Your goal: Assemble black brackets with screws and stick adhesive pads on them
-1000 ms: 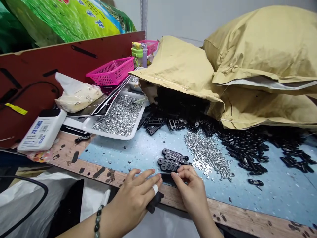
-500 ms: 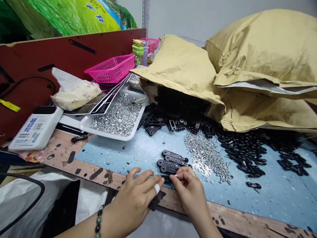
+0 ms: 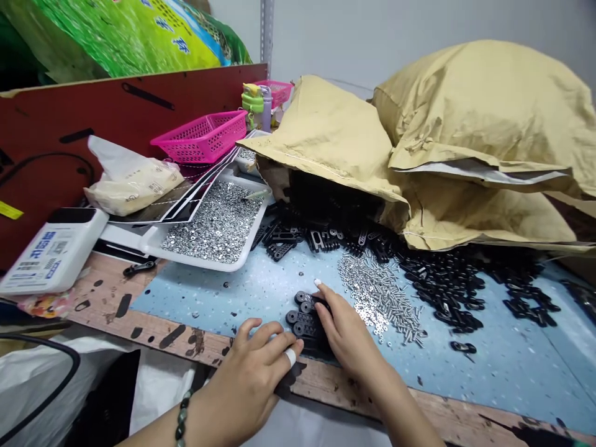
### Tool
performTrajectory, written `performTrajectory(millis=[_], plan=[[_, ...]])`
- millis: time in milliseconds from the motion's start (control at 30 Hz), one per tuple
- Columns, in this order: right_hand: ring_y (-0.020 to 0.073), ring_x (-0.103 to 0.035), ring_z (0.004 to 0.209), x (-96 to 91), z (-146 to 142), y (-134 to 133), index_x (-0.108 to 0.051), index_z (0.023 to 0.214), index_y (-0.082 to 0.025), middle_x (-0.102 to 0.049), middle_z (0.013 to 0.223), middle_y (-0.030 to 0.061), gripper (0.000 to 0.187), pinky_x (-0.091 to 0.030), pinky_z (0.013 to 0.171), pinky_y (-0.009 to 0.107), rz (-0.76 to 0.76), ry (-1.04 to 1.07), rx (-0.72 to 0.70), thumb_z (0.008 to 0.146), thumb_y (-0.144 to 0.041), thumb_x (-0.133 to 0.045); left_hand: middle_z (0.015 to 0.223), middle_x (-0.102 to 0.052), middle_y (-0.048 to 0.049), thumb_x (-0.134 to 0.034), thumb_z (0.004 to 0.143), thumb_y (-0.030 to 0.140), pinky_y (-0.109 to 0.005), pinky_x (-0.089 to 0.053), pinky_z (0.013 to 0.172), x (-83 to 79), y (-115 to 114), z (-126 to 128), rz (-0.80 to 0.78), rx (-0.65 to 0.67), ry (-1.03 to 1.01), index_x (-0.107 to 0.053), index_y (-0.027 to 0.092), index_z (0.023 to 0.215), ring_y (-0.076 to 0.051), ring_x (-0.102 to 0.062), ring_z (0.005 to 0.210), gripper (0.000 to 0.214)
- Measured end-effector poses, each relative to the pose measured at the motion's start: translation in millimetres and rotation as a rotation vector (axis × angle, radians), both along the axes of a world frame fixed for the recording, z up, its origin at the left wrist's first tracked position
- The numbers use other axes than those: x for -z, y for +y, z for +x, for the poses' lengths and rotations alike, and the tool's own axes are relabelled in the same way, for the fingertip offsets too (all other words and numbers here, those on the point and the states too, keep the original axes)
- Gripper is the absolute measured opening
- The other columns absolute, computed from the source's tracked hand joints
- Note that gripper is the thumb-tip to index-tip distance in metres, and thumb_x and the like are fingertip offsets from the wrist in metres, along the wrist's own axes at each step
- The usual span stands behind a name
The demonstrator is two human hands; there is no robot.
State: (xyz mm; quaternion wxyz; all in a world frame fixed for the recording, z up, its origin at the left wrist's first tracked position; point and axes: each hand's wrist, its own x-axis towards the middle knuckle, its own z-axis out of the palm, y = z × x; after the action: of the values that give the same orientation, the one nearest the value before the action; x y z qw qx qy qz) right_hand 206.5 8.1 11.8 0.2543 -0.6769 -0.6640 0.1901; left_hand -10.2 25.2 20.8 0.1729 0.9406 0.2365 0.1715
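In the head view, the black perforated links (image 3: pixel 302 323) lie stacked near the mat's near edge on the blue work mat (image 3: pixel 209 292). They look stiff and light, best taken by their edges. The right hand (image 3: pixel 349 329) covers their right ends, and the left hand (image 3: pixel 246 388) curls beside them; whether either grips, I cannot tell.

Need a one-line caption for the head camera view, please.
Left hand and right hand touch black perforated bars beside loose silver screws.
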Motion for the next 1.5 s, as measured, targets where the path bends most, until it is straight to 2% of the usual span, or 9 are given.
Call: performTrajectory(millis=[100, 167, 300, 367, 433, 533, 667, 1033, 1500], plan=[[0.0240, -0.054, 0.111, -14.9, -9, -14, -0.044, 0.130, -0.022, -0.060, 0.117, 0.0104, 0.037, -0.043, 0.095, 0.045, 0.129, 0.034, -0.023, 0.093, -0.019, -0.039, 0.121, -0.058, -0.0045, -0.046, 0.084, 0.006, -0.041, -0.036, 0.092, -14.6, 3, 1, -0.105, 0.003, 0.006, -0.052, 0.021, 0.128, -0.024, -0.048, 0.108, 0.046], [0.0226, -0.054, 0.108, -33.0, -16, -26, -0.043, 0.130, -0.023, -0.057, 0.117, 0.0106, 0.040, -0.046, 0.091, 0.039, 0.180, 0.101, -0.130, 0.090, -0.016, -0.043, 0.124, -0.055, -0.0061, -0.043, 0.087, 0.006, -0.040, -0.040, 0.093, -23.5, 5, 4, -0.164, 0.008, -0.009, -0.050, 0.021, 0.130, -0.024, -0.047, 0.110, 0.046], [0.0175, -0.058, 0.082, -55.5, -25, -42, -0.048, 0.123, -0.026, -0.062, 0.092, 0.0044, 0.038, -0.050, 0.071, 0.029, 0.122, 0.209, -0.324, 0.088, -0.012, -0.049, 0.132, -0.050, -0.0065, -0.037, 0.091, 0.009, -0.039, -0.044, 0.097, -27.5, 6, 6, -0.256, -0.014, -0.091, -0.043, 0.023, 0.136, -0.023, -0.046, 0.117, 0.048], [0.0156, -0.058, 0.075, -52.3, -24, -48, -0.056, 0.112, -0.026, -0.062, 0.084, 0.0019, 0.027, -0.049, 0.066, 0.026, 0.154, 0.313, -0.182, 0.088, -0.013, -0.051, 0.138, -0.045, -0.0058, -0.032, 0.095, 0.013, -0.036, -0.046, 0.099, -21.8, 7, 4, -0.302, -0.112, -0.151, -0.036, 0.024, 0.140, -0.022, -0.045, 0.122, 0.047], [0.0137, -0.057, 0.066, -41.7, -22, -56, -0.061, 0.099, -0.025, -0.059, 0.079, 0.0014, 0.014, -0.048, 0.058, 0.024, 0.151, 0.513, 0.087, 0.087, -0.020, -0.056, 0.143, -0.041, -0.0051, -0.030, 0.097, 0.016, -0.036, -0.045, 0.100, -13.6, 9, 0, -0.304, -0.185, -0.158, -0.033, 0.025, 0.143, -0.022, -0.042, 0.126, 0.046], [0.0109, -0.053, 0.053, -19.7, -25, -66, -0.066, 0.084, -0.020, -0.055, 0.072, 0.0008, 0.016, -0.044, 0.044, 0.021, 0.003, 0.878, 0.407, 0.082, -0.035, -0.064, 0.141, -0.043, -0.0049, -0.036, 0.096, 0.017, -0.042, -0.043, 0.102, -1.5, 10, -3, -0.203, -0.135, -0.071, -0.034, 0.025, 0.142, -0.024, -0.040, 0.128, 0.047], [0.0099, -0.051, 0.049, 3.0, -31, -64, -0.066, 0.081, -0.018, -0.054, 0.059, -0.0013, 0.028, -0.044, 0.045, 0.020, -0.116, 1.106, 0.497, 0.073, -0.043, -0.072, 0.138, -0.048, -0.0085, -0.040, 0.094, 0.015, -0.039, -0.045, 0.100, 8.1, 3, -1, -0.140, -0.062, -0.016, -0.035, 0.019, 0.141, -0.023, -0.045, 0.125, 0.048], [0.0069, -0.044, 0.040, -6.1, -27, -50, -0.065, 0.070, -0.017, -0.049, 0.051, -0.0036, 0.027, -0.035, 0.035, 0.016, -0.187, 0.951, 0.422, 0.071, -0.044, -0.071, 0.125, -0.059, -0.0119, -0.047, 0.084, 0.006, -0.044, -0.048, 0.089, 9.9, -14, -5, 0.012, 0.045, -0.037, -0.054, 0.014, 0.124, -0.028, -0.055, 0.110, 0.041], [0.0095, -0.050, 0.042, 1.1, -25, -49, -0.065, 0.076, -0.019, -0.051, 0.063, -0.0019, 0.025, -0.039, 0.039, 0.021, -0.220, 0.758, 0.355, 0.078, -0.044, -0.062, 0.125, -0.057, -0.0133, -0.043, 0.082, 0.002, -0.042, -0.050, 0.096, 15.6, -15, -4, -0.080, 0.072, -0.049, -0.045, 0.013, 0.132, -0.026, -0.051, 0.118, 0.051]])
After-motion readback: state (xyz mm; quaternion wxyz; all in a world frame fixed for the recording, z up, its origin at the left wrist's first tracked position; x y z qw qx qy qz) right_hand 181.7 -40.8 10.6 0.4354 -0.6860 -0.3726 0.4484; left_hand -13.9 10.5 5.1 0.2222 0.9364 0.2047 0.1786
